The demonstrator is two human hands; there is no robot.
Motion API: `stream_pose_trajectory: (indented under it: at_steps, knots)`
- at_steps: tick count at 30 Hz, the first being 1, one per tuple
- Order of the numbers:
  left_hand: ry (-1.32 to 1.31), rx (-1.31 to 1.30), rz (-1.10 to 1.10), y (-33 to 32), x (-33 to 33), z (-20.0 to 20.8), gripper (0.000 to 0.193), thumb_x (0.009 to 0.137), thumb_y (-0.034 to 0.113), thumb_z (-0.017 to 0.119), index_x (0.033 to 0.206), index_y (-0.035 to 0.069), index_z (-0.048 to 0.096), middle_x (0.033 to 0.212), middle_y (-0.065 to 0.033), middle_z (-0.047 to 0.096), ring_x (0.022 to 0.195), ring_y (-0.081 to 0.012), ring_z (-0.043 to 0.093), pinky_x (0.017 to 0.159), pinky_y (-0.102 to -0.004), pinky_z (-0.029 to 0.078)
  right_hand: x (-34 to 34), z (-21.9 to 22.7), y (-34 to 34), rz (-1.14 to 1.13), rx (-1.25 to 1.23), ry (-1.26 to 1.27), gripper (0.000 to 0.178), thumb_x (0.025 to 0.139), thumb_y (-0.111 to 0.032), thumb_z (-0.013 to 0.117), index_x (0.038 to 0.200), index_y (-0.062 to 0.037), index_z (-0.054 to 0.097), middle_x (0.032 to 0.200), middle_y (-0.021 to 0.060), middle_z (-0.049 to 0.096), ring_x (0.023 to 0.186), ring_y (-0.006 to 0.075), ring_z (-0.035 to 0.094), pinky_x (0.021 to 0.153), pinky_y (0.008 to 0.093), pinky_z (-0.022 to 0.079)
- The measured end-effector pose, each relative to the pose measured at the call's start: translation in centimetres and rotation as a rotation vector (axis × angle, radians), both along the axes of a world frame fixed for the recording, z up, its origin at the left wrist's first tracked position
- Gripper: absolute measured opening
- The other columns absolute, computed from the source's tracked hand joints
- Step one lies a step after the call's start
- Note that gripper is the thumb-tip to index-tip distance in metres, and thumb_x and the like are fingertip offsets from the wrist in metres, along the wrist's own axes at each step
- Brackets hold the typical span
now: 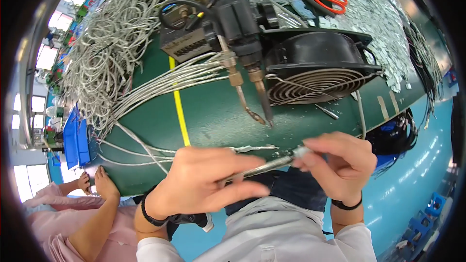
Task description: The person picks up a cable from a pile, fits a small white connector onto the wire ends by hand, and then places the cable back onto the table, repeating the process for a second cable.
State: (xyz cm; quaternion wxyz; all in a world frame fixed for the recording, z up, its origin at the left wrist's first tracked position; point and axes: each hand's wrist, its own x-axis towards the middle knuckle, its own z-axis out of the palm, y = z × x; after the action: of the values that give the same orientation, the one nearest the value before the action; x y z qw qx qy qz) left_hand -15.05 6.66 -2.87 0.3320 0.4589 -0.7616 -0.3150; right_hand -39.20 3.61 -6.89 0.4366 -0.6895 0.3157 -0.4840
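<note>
A silvery cable (272, 165) stretches between my hands at the table's near edge. My left hand (194, 179) is closed loosely around it, with the thumb and index finger reaching along its length. At the cable's right end, my right hand (347, 162) pinches a small whitish piece (302, 152); motion blur and the fingertips hide its exact shape. Just beyond, another cable (252, 148) lies on the green mat with its end pointing right. Above these, a soldering iron tip (267, 109) and a thin bent metal tube (247, 109) point down from a stand, apart from both hands.
A round black fan (315, 80) stands right of the iron. Tangled cables (111, 39) pile up at left, beside a cable bundle (170, 82). Many small pale pieces (383, 34) and red-handled pliers (325, 0) lie far right. A co-worker's hand (104, 184) rests near a blue bin (77, 138).
</note>
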Motion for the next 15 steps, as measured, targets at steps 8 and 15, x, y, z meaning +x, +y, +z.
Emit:
stream_pose_trajectory:
  at_steps: [8,15]
  knots:
    - [-0.353,-0.544,0.309,6.0,9.0,3.3,0.041,0.071,0.038,0.082,0.069,0.0,0.068,0.051,-0.0023,0.051,0.041,-0.0155,0.046,0.039,-0.028,0.029,-2.2,-0.8,0.4,0.059,-0.055,-0.032,0.018,0.07,0.012,0.066,0.088,0.0087,0.067,0.066,0.0144,0.065,0.058,0.0202,0.068,0.05,0.0247,0.051]
    - [-0.344,-0.781,0.22,3.8,10.0,5.6,0.029,0.069,0.022,0.083,0.066,-0.001,0.064,0.057,-0.0017,0.056,0.047,-0.0152,0.046,0.047,-0.0281,0.031,-1.4,-1.3,1.0,-0.006,0.03,-0.062,0.018,0.07,0.014,0.066,0.087,0.0085,0.066,0.07,0.0135,0.065,0.058,0.0193,0.066,0.052,0.0236,0.049]
